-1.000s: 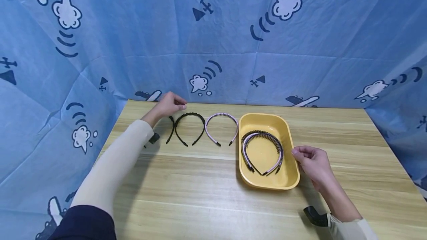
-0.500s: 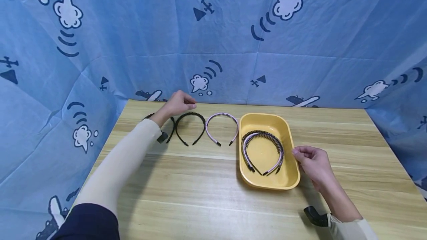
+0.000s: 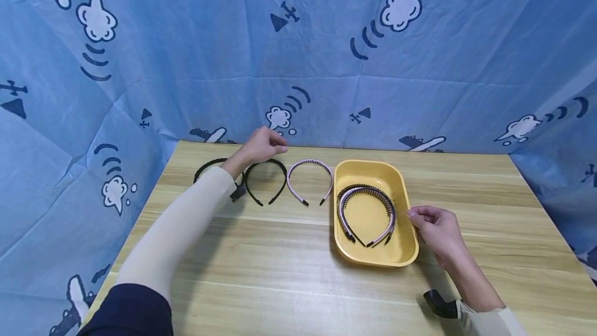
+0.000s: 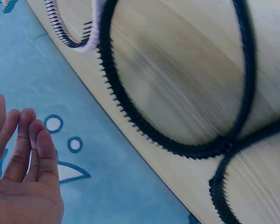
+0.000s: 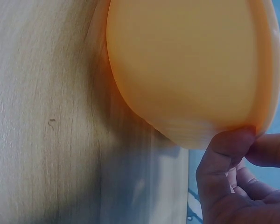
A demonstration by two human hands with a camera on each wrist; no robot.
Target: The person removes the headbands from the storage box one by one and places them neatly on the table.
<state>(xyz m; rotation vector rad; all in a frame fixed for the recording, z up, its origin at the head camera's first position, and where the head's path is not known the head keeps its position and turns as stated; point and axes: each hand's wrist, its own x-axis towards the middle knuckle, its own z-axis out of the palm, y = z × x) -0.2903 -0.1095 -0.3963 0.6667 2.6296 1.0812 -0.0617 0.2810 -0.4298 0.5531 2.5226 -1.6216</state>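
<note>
My left hand (image 3: 263, 145) hovers over the far edge of the table, just behind the middle black headband (image 3: 285, 170). Its fingers are extended and hold nothing; the left wrist view shows the bare palm (image 4: 30, 191). A lilac headband (image 3: 310, 161) lies to the right of it, and another black headband (image 3: 205, 165) on the left is partly covered by my forearm. With thumb and fingers, my right hand (image 3: 438, 227) pinches the right rim of a yellow plastic basin (image 3: 403, 245). Several nested headbands (image 3: 391, 206), black and lilac, lie inside the basin.
A wooden table (image 3: 280, 274) carries everything. Blue patterned cloth (image 3: 317, 56) hangs behind the table and at its sides. Each wrist bears a black device, the right one (image 3: 440, 305) close to the tabletop.
My left hand has drifted rightward along the row, from above the left black headband to behind the middle one. The right hand, basin and headbands have stayed put.
</note>
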